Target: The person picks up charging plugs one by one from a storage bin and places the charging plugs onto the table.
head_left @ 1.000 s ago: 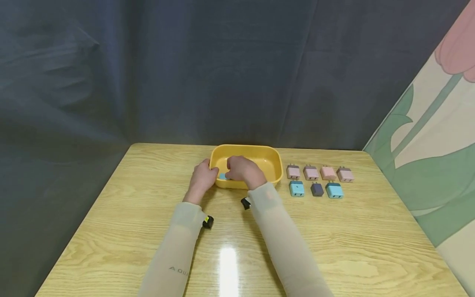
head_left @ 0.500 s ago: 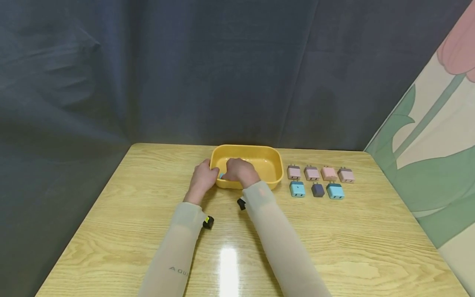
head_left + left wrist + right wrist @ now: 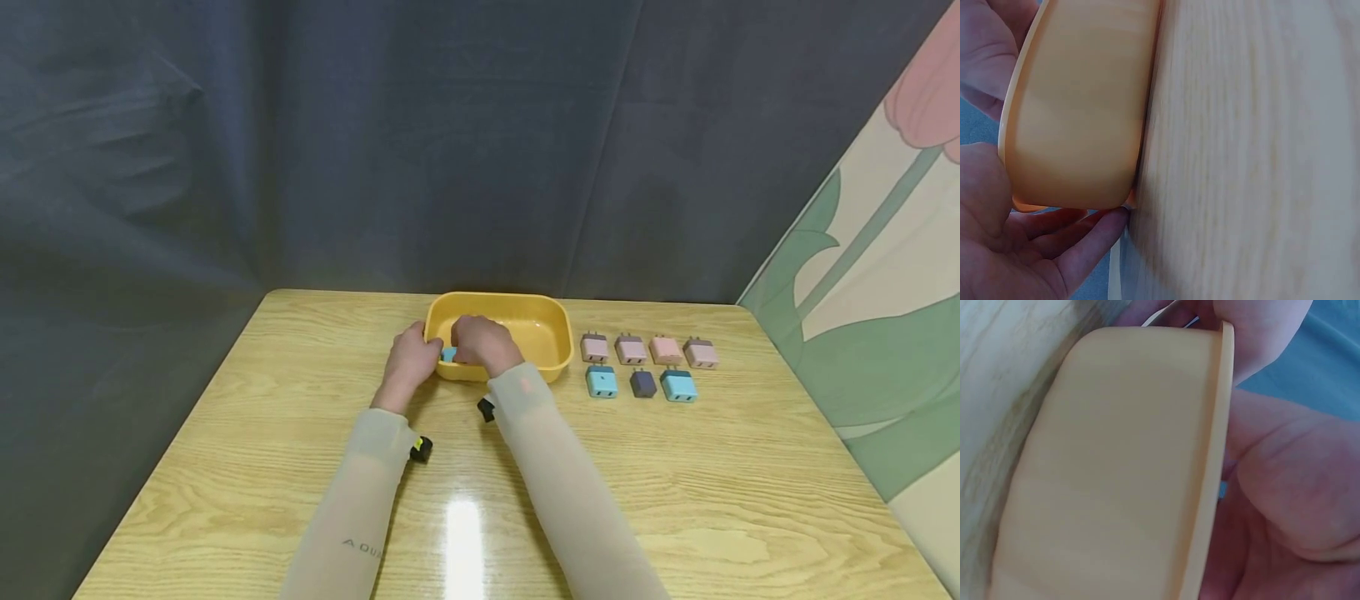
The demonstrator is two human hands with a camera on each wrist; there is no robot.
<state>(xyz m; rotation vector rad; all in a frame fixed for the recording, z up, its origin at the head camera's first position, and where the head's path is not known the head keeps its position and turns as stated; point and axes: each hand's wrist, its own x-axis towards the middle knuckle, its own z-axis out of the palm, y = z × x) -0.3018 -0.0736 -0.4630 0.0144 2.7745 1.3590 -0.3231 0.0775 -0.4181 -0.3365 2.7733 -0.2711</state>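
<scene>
A yellow plastic basin stands near the table's back edge. At its left end my left hand grips the wall; in the left wrist view the thumb of that left hand is at the rim and the fingers lie along the outside. My right hand reaches over the front rim into the left part of the basin. Its curled fingers hold a light-blue charger, mostly covered by the hand. In the right wrist view, only a sliver of the light-blue charger shows past the rim; the fingertips are hidden.
Right of the basin, two rows of plug chargers lie on the wooden table: a back row with a pink charger among mauve ones, a front row with a dark charger between two light-blue ones. A dark curtain hangs behind.
My right hand has shifted slightly left inside the basin. The light-blue charger was nearly covered half a second ago and shows more now. My left hand has kept its place.
</scene>
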